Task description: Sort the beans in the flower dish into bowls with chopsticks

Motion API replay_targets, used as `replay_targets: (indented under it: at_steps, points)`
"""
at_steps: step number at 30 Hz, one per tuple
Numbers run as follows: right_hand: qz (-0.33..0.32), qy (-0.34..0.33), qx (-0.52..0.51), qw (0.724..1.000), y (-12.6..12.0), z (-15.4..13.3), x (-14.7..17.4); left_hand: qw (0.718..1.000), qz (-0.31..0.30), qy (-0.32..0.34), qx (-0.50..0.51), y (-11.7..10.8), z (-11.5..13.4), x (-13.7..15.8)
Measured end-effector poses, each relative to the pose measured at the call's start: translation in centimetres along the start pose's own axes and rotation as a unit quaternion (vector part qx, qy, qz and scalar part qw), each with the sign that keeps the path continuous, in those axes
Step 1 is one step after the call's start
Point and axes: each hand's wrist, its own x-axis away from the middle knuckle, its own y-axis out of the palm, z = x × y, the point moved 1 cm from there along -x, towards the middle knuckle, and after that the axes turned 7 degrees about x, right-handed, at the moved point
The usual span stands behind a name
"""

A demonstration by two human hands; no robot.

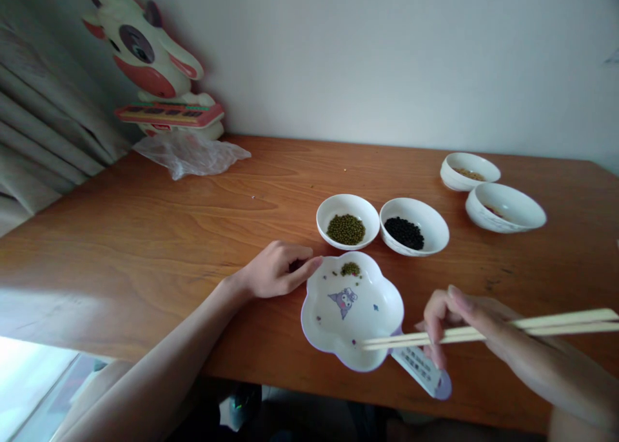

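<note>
A white flower-shaped dish (370, 303) with a lilac rim, a cartoon print and a short handle lies near the table's front edge. A small heap of green mung beans (350, 269) sits at its far side. My left hand (278, 271) is curled at the dish's upper left rim, gripping it; some fingers are hidden. In my right hand (459, 319) is a pair of wooden chopsticks (546, 324), their tips together low over the dish's near side, with no bean visible between them. Just behind the dish stands a white bowl (326, 226) of mung beans, beside a bowl (438, 232) of black beans.
Two more white bowls stand at the right: one (449, 176) with yellowish grains, one (527, 216) with reddish contents. At the back left are a cow-shaped toy keyboard (169, 113) and a clear plastic bag (193, 155). A wall and a curtain (43, 113) border the table (232, 216).
</note>
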Motion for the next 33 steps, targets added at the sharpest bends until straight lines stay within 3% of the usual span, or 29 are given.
replay_targets:
  at_steps: [3,8,18,25,33]
  points:
    - [0.013,0.004,-0.009,1.0,-0.1,-0.3,-0.2,1.0,0.002,0.011,-0.017,0.3,0.0,-0.4]
    - [0.153,-0.008,0.052,0.987,1.0,-1.9,-1.5,0.999,0.015,0.017,-0.037,0.5,-0.5,-0.9]
    - [0.231,-0.002,0.074,0.97,2.0,-3.6,-3.0,0.995,-0.007,0.048,-0.084,0.8,-0.8,-0.5]
    - [0.231,-0.053,0.062,0.97,2.7,-3.9,-4.1,0.995,-0.01,0.061,-0.078,0.9,-0.9,-0.6]
    - [0.182,-0.078,0.06,0.978,3.7,-3.9,-5.3,0.996,-0.008,0.056,-0.069,1.0,-1.0,-0.6]
